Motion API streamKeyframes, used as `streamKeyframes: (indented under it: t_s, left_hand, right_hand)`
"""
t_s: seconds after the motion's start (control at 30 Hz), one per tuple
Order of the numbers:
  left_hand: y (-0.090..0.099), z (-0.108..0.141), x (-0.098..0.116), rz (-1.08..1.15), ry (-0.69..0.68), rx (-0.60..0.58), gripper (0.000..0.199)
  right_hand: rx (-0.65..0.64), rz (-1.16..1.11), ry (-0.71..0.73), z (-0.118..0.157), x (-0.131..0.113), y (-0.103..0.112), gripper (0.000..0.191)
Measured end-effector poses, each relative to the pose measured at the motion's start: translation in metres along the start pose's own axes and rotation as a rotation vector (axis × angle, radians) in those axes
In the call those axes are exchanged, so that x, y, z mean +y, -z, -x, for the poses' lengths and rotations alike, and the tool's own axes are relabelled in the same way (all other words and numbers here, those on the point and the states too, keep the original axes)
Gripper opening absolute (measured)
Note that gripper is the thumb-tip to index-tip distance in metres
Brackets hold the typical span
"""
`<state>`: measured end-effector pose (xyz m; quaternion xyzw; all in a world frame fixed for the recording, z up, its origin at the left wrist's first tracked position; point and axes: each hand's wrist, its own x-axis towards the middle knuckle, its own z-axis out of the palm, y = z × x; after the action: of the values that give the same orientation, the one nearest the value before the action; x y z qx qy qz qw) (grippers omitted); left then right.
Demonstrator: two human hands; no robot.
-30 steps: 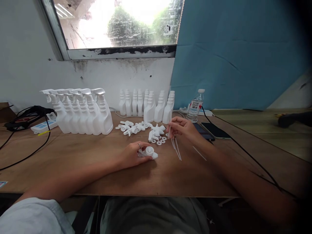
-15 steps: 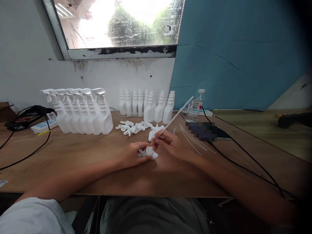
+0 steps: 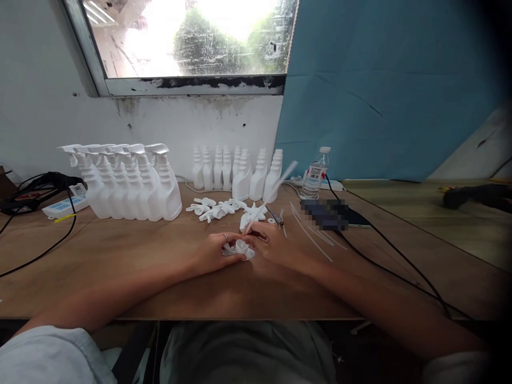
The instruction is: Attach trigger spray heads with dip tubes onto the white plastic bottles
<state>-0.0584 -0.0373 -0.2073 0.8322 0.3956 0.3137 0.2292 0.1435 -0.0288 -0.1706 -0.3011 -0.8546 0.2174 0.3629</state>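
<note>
My left hand point(image 3: 216, 252), with a ring on one finger, grips a white spray head point(image 3: 241, 247) low over the wooden table. My right hand point(image 3: 267, 240) is closed on a thin white tube point(image 3: 254, 217) just above the spray head. The tube slants up to the right, and its upper part is blurred. Its lower end is hidden by the fingers. Behind my hands lies a pile of loose white spray heads point(image 3: 218, 209). More thin tubes point(image 3: 314, 234) lie on the table to the right.
White bottles with spray heads point(image 3: 132, 184) stand at the left, and open-necked white bottles point(image 3: 242, 176) by the wall. A clear water bottle point(image 3: 316, 176), a dark phone point(image 3: 354, 216) and black cables point(image 3: 394, 266) are on the right. A power strip point(image 3: 66, 205) sits far left.
The tube in my right hand has swung to a steeper angle, its top blurred by motion. My right fingers are lower and closer to the spray head. The whole view has shifted slightly.
</note>
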Motion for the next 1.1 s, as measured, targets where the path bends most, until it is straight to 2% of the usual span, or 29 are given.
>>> streamKeyframes:
  t_s: [0.3, 0.43, 0.53, 0.6, 0.67, 0.77, 0.83, 0.9, 1.0, 1.1]
  left_hand:
    - [-0.002, -0.001, -0.001, -0.019, -0.003, 0.002, 0.044]
    - [-0.001, -0.002, -0.002, 0.008, -0.001, -0.002, 0.042]
    - [0.000, -0.002, -0.001, 0.042, 0.012, -0.019, 0.040]
    - [0.002, -0.002, -0.001, 0.085, 0.022, -0.015, 0.043]
    - [0.002, -0.003, -0.001, 0.154, 0.038, 0.018, 0.048]
    - [0.002, -0.006, -0.004, 0.291, 0.064, 0.060, 0.048]
    - [0.002, -0.007, -0.005, 0.372, 0.070, 0.064, 0.048]
    - [0.003, -0.007, -0.004, 0.426, 0.057, 0.043, 0.048]
    - [0.007, -0.004, -0.001, 0.496, 0.016, -0.060, 0.042]
    - [0.013, -0.009, -0.004, 0.616, -0.034, -0.136, 0.040]
  right_hand:
    - [-0.006, 0.039, 0.054, -0.002, 0.008, -0.007, 0.018]
    - [-0.037, 0.021, 0.046, -0.003, 0.007, -0.004, 0.018]
    - [-0.044, 0.020, 0.107, 0.001, 0.010, 0.000, 0.013]
    - [0.003, 0.074, 0.187, 0.005, 0.014, 0.003, 0.018]
    - [0.035, 0.199, 0.335, 0.008, 0.019, 0.007, 0.031]
    - [-0.085, 0.494, 0.607, 0.010, 0.026, 0.011, 0.048]
    - [-0.179, 0.668, 0.711, 0.009, 0.027, 0.010, 0.054]
    - [-0.187, 0.768, 0.786, 0.007, 0.027, 0.008, 0.053]
    - [-0.109, 0.821, 0.864, 0.005, 0.028, 0.006, 0.042]
    - [-0.047, 0.801, 0.867, 0.004, 0.030, 0.012, 0.036]
